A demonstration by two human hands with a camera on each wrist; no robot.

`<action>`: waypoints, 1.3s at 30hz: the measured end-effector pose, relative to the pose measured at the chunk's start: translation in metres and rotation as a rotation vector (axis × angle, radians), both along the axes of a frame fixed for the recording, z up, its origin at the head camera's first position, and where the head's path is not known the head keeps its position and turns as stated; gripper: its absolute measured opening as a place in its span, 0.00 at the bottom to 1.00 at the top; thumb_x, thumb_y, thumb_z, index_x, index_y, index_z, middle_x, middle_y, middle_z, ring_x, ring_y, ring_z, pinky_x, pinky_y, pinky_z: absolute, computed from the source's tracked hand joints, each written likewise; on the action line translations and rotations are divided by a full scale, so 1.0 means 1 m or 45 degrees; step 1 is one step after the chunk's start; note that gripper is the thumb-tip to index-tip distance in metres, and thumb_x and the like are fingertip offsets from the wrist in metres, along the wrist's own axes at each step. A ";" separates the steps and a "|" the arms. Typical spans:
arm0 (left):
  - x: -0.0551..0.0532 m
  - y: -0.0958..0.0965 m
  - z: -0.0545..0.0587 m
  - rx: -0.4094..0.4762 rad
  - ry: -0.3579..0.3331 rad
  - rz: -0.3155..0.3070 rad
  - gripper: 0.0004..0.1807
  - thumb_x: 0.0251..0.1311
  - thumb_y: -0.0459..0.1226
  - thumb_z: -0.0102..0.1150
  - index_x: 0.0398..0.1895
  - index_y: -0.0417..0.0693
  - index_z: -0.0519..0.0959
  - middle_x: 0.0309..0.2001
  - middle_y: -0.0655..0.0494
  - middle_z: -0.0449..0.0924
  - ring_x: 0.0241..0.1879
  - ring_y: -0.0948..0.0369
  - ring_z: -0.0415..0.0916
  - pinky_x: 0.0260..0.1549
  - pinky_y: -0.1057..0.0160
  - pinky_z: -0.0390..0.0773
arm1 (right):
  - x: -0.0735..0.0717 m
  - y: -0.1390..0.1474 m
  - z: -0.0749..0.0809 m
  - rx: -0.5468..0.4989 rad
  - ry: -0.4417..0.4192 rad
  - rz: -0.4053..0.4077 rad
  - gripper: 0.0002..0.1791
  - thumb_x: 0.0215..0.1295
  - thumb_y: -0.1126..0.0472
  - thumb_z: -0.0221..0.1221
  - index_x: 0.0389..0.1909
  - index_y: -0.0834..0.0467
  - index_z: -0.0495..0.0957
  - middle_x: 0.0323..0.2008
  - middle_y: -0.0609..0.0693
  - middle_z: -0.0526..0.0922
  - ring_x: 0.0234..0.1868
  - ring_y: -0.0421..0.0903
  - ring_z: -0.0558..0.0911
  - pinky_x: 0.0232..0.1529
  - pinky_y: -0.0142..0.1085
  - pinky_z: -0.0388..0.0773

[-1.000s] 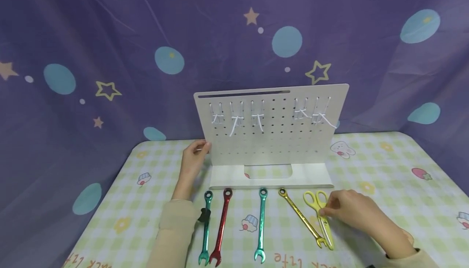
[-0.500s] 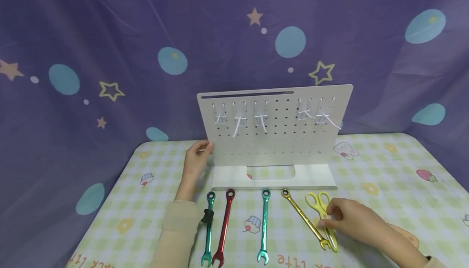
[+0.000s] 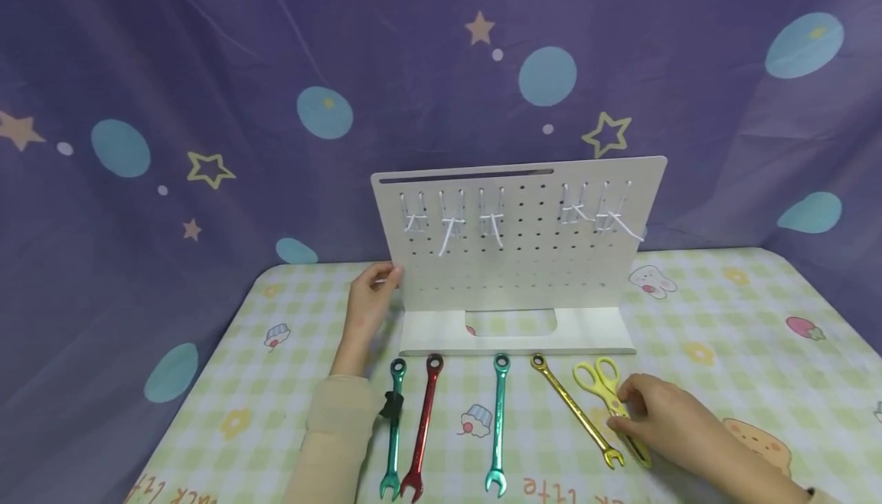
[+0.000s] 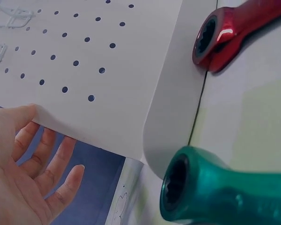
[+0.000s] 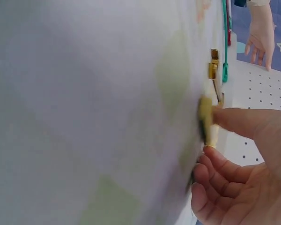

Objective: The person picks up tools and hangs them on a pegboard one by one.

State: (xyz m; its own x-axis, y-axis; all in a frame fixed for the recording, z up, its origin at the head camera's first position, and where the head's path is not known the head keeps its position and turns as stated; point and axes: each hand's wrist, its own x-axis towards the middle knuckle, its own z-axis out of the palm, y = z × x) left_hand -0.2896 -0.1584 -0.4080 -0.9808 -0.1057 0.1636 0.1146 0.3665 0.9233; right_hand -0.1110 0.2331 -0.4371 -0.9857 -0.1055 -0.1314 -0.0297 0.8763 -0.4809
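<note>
Upright on the table stands a white pegboard [image 3: 510,278] with several white wire hooks. At its left edge, my left hand [image 3: 367,305] grips the board, thumb on the front and fingers behind, as the left wrist view shows. My right hand [image 3: 671,420] pinches yellow scissors [image 3: 606,386] between thumb and fingers near the middle. Their loops point at the board, and the hand partly covers the blades. In the right wrist view the scissors [image 5: 205,117] look blurred, close over the cloth. Left of them lies a gold wrench [image 3: 579,412], slanted.
A teal wrench [image 3: 499,420], a red wrench [image 3: 423,427] and a green wrench [image 3: 393,450] lie in front of the board's base [image 3: 427,332]. The left sleeve [image 3: 338,420] is right beside the green one. A checkered cloth covers the table; a purple curtain [image 3: 413,67] hangs behind.
My right hand has shifted down along the scissors from near the loops and pinches them. Their tip has swung right, away from the gold wrench. The left hand stays at the board's edge.
</note>
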 end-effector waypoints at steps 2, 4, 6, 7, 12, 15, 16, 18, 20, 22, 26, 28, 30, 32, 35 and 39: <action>-0.001 0.000 0.001 0.001 0.001 -0.003 0.18 0.69 0.44 0.59 0.54 0.40 0.79 0.51 0.44 0.81 0.49 0.51 0.80 0.49 0.54 0.78 | -0.001 0.001 0.001 -0.003 -0.005 0.005 0.19 0.54 0.51 0.73 0.39 0.57 0.79 0.24 0.43 0.71 0.25 0.41 0.69 0.26 0.33 0.68; -0.001 0.000 0.002 -0.001 -0.001 -0.001 0.18 0.69 0.44 0.59 0.54 0.41 0.79 0.51 0.44 0.81 0.49 0.51 0.79 0.49 0.54 0.78 | -0.002 0.003 0.003 -0.011 -0.012 0.016 0.17 0.55 0.54 0.72 0.39 0.59 0.79 0.23 0.42 0.72 0.23 0.40 0.69 0.25 0.32 0.68; -0.001 0.000 0.003 -0.005 -0.002 0.002 0.18 0.69 0.45 0.59 0.54 0.41 0.79 0.51 0.44 0.81 0.49 0.51 0.79 0.49 0.54 0.78 | -0.002 0.004 0.003 -0.025 -0.020 0.028 0.16 0.55 0.56 0.72 0.39 0.59 0.80 0.22 0.42 0.72 0.21 0.39 0.69 0.24 0.32 0.69; -0.002 0.000 0.003 -0.007 -0.005 0.004 0.18 0.69 0.45 0.59 0.54 0.41 0.79 0.51 0.45 0.81 0.49 0.51 0.79 0.49 0.54 0.78 | -0.003 0.005 0.003 -0.031 -0.021 0.033 0.15 0.55 0.57 0.72 0.39 0.59 0.80 0.22 0.42 0.73 0.21 0.39 0.69 0.24 0.32 0.69; -0.001 -0.001 0.002 -0.034 -0.024 -0.001 0.20 0.70 0.47 0.57 0.56 0.42 0.78 0.53 0.45 0.80 0.51 0.50 0.79 0.52 0.53 0.77 | -0.005 0.011 0.004 -0.095 -0.041 0.065 0.18 0.53 0.54 0.73 0.39 0.59 0.79 0.23 0.43 0.72 0.24 0.40 0.68 0.26 0.32 0.68; 0.001 -0.002 0.001 -0.047 -0.031 -0.013 0.20 0.71 0.47 0.56 0.57 0.42 0.77 0.55 0.45 0.80 0.54 0.50 0.78 0.55 0.52 0.76 | -0.006 0.015 0.002 -0.163 -0.066 0.083 0.18 0.53 0.53 0.73 0.37 0.59 0.79 0.24 0.44 0.71 0.25 0.40 0.67 0.26 0.32 0.67; 0.001 -0.002 0.000 -0.051 -0.029 -0.020 0.20 0.71 0.46 0.56 0.56 0.42 0.77 0.55 0.45 0.80 0.54 0.50 0.78 0.55 0.52 0.76 | -0.006 0.017 0.002 -0.193 -0.073 0.097 0.18 0.54 0.52 0.72 0.36 0.59 0.79 0.24 0.44 0.71 0.25 0.40 0.68 0.26 0.32 0.67; 0.001 -0.002 -0.001 -0.059 -0.023 -0.032 0.19 0.71 0.46 0.56 0.55 0.42 0.78 0.55 0.45 0.80 0.55 0.51 0.77 0.56 0.53 0.75 | -0.005 0.020 0.001 -0.261 -0.091 0.119 0.17 0.54 0.52 0.72 0.35 0.58 0.78 0.24 0.45 0.72 0.24 0.38 0.68 0.25 0.31 0.67; 0.001 -0.003 -0.002 -0.063 -0.017 -0.041 0.19 0.71 0.45 0.56 0.55 0.42 0.78 0.55 0.45 0.80 0.55 0.51 0.77 0.56 0.53 0.75 | -0.005 0.024 0.000 -0.327 -0.107 0.149 0.17 0.55 0.52 0.72 0.33 0.58 0.77 0.24 0.45 0.72 0.24 0.37 0.68 0.25 0.31 0.67; 0.002 -0.003 -0.001 -0.073 -0.020 -0.040 0.19 0.71 0.46 0.56 0.55 0.42 0.78 0.55 0.45 0.80 0.54 0.50 0.78 0.56 0.53 0.75 | -0.005 0.026 0.001 -0.375 -0.115 0.170 0.17 0.56 0.51 0.71 0.32 0.58 0.76 0.24 0.45 0.73 0.24 0.36 0.68 0.25 0.30 0.67; 0.003 -0.004 -0.001 -0.077 -0.029 -0.023 0.19 0.70 0.46 0.57 0.55 0.42 0.78 0.54 0.45 0.80 0.54 0.50 0.78 0.56 0.52 0.75 | -0.004 0.028 0.003 -0.407 -0.107 0.185 0.15 0.57 0.52 0.70 0.32 0.57 0.76 0.24 0.44 0.73 0.24 0.35 0.68 0.25 0.30 0.66; 0.002 -0.003 -0.001 -0.074 -0.014 -0.025 0.18 0.71 0.45 0.57 0.54 0.41 0.78 0.53 0.44 0.80 0.53 0.50 0.78 0.55 0.52 0.75 | -0.004 0.029 0.005 -0.401 -0.070 0.187 0.14 0.58 0.53 0.69 0.31 0.56 0.75 0.22 0.43 0.71 0.23 0.35 0.66 0.23 0.30 0.65; 0.002 -0.001 -0.001 -0.070 0.005 -0.033 0.18 0.71 0.44 0.57 0.54 0.40 0.78 0.53 0.44 0.81 0.53 0.50 0.78 0.55 0.52 0.76 | -0.003 0.029 0.007 -0.391 -0.021 0.188 0.13 0.59 0.53 0.69 0.31 0.56 0.75 0.21 0.41 0.69 0.21 0.34 0.64 0.22 0.30 0.63; 0.002 0.000 -0.001 -0.069 0.026 -0.037 0.18 0.71 0.43 0.56 0.54 0.40 0.78 0.52 0.43 0.81 0.53 0.49 0.78 0.55 0.52 0.75 | -0.003 0.028 0.010 -0.376 0.040 0.187 0.13 0.60 0.54 0.68 0.30 0.55 0.74 0.20 0.40 0.67 0.21 0.33 0.63 0.21 0.30 0.62; 0.002 0.002 -0.001 -0.065 0.050 -0.025 0.18 0.71 0.43 0.57 0.54 0.40 0.78 0.51 0.43 0.81 0.52 0.49 0.77 0.55 0.51 0.75 | -0.003 0.026 0.013 -0.359 0.107 0.173 0.12 0.61 0.56 0.68 0.31 0.54 0.74 0.20 0.40 0.67 0.21 0.33 0.63 0.21 0.30 0.63; 0.002 0.002 -0.002 -0.037 0.083 -0.011 0.17 0.70 0.42 0.58 0.54 0.39 0.78 0.51 0.43 0.80 0.52 0.49 0.76 0.55 0.52 0.74 | -0.003 0.024 0.019 -0.353 0.161 0.090 0.11 0.60 0.56 0.69 0.32 0.55 0.77 0.21 0.41 0.72 0.22 0.33 0.67 0.24 0.30 0.67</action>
